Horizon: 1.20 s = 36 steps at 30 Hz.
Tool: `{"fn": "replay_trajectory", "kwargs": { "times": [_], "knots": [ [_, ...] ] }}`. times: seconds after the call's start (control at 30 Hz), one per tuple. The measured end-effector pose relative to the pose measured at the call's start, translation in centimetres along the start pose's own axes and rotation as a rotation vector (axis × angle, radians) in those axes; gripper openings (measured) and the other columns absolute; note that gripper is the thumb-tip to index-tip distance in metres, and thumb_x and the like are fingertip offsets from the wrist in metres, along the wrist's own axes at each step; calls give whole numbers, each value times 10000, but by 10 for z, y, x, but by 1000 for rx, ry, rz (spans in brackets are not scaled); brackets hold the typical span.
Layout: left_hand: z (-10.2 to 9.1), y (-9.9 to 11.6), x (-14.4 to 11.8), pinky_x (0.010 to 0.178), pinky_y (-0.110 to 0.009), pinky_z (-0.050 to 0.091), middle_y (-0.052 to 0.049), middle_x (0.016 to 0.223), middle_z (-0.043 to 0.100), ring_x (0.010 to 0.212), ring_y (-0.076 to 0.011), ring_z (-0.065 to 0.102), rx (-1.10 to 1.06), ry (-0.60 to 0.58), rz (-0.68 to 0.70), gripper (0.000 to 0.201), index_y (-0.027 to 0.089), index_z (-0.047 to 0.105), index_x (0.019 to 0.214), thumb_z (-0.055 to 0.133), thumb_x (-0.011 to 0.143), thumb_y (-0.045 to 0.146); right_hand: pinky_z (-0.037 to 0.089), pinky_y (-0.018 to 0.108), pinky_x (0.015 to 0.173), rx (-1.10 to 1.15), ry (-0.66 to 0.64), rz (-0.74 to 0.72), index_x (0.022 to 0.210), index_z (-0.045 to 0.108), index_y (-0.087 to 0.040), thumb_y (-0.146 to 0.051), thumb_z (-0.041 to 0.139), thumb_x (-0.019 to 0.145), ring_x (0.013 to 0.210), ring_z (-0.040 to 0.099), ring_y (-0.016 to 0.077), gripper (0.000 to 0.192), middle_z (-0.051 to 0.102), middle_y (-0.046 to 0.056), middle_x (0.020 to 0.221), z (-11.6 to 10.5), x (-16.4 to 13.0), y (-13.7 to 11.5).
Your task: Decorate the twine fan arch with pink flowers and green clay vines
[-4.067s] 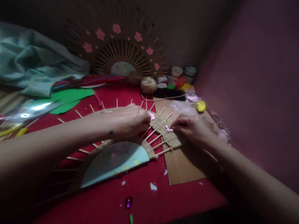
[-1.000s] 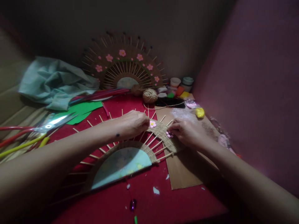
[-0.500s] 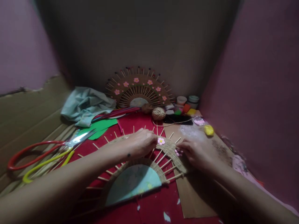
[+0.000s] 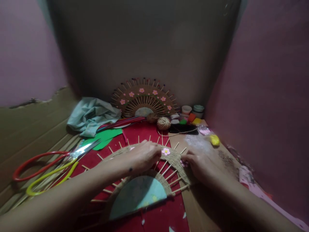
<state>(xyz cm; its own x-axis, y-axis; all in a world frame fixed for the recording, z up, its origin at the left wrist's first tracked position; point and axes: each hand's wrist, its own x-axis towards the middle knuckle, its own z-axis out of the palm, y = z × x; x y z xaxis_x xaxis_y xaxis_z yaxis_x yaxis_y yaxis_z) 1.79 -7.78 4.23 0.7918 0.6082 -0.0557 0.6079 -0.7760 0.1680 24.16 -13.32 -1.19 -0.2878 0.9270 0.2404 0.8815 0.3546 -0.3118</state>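
At the near edge of the red work surface (image 4: 156, 216) lies a half-round woven fan (image 4: 145, 180), its pale blue centre toward the person and its wooden spokes pointing outward; its right end rests on a sheet of brown card (image 4: 193, 206). The left hand (image 4: 142, 156) lies knuckles-up on the woven band, fingers curled down and pressing it flat beside a finished pink flower (image 4: 165, 151); I cannot tell whether anything is pinched beneath them. The right hand (image 4: 200, 162) rests on the band's right end, fingertips drawn together on a cluster of small pink petals (image 4: 184, 163), touching them rather than lifting them.

The risk, as I judge it, is that the loose petals slide or smear under the fingertips, since they are small and sit on a ribbed weave; pressure from the left hand could also bend or snap a thin spoke.

Toward the left edge lie large scissors (image 4: 48, 161) with red and yellow handles, then green paper (image 4: 106, 135) and a crumpled pale cloth (image 4: 91, 114). At the far edge a finished fan (image 4: 145, 96) with pink flowers stands against the wall, with a ball of twine (image 4: 163, 122), small pots (image 4: 192, 111) and a yellow lump (image 4: 214, 140) to its right.
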Motion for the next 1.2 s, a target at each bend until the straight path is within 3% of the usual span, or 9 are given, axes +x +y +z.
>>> {"fn": "replay_trajectory", "kwargs": {
  "times": [0.3,0.4,0.53,0.6,0.7,0.77,0.87,1.07,1.2],
  "knots": [
    [-1,9,-17,639,-246,390,-42,826,632,715,-138,543,-4,106,76,179,160,584,718,481,862,134,372,264,620,0,3,26,789,651,-184,-70,473,761,715,574,158,214,657,60,822,-7,1,2],
    [-3,15,-27,699,-278,414,-48,832,635,771,-163,557,7,168,63,185,159,577,714,478,861,104,372,272,619,55,103,37,828,593,-173,-113,457,802,690,551,156,152,631,53,784,-12,3,7],
    [-5,24,-37,733,-301,432,-22,832,636,783,-163,559,-44,267,74,199,176,578,781,434,892,94,393,295,667,288,195,44,860,515,-187,-190,377,880,720,537,155,140,591,43,791,-26,0,0],
    [-5,29,-40,700,-285,436,-6,811,634,745,-149,556,-89,326,75,192,186,578,802,433,914,129,399,291,664,464,134,79,856,500,-193,-257,363,916,698,519,140,163,573,32,783,-34,-5,-15],
    [-3,38,-43,660,-275,450,-14,807,646,722,-148,570,-141,428,51,161,182,599,846,465,929,212,401,247,593,914,-96,192,859,481,-195,-386,401,928,614,488,101,219,554,5,734,-36,-13,-42],
    [-1,46,-44,676,-271,471,-25,848,665,760,-151,592,-193,497,64,114,170,605,955,509,913,214,386,212,532,1249,-232,303,874,470,-195,-480,470,891,565,486,75,285,577,0,732,-28,-17,-58],
    [5,54,-43,716,-230,482,-16,902,677,804,-119,611,-285,563,182,155,164,589,1041,522,903,141,326,181,429,1567,-356,339,891,470,-186,-510,566,816,447,480,55,347,595,-4,638,-10,-21,-70],
    [17,55,-40,660,-259,463,-24,806,648,715,-128,580,-157,686,349,180,128,584,1055,445,941,146,313,149,333,1934,-434,297,870,479,-179,-383,639,754,347,491,59,283,620,-17,556,11,-21,-64],
    [11,61,-50,649,-332,473,-71,774,636,677,-173,571,127,638,350,230,61,604,1006,397,933,133,305,151,291,2007,-506,239,769,498,-169,-313,591,744,307,479,65,173,623,-7,515,11,-16,-62]
  ]
}}
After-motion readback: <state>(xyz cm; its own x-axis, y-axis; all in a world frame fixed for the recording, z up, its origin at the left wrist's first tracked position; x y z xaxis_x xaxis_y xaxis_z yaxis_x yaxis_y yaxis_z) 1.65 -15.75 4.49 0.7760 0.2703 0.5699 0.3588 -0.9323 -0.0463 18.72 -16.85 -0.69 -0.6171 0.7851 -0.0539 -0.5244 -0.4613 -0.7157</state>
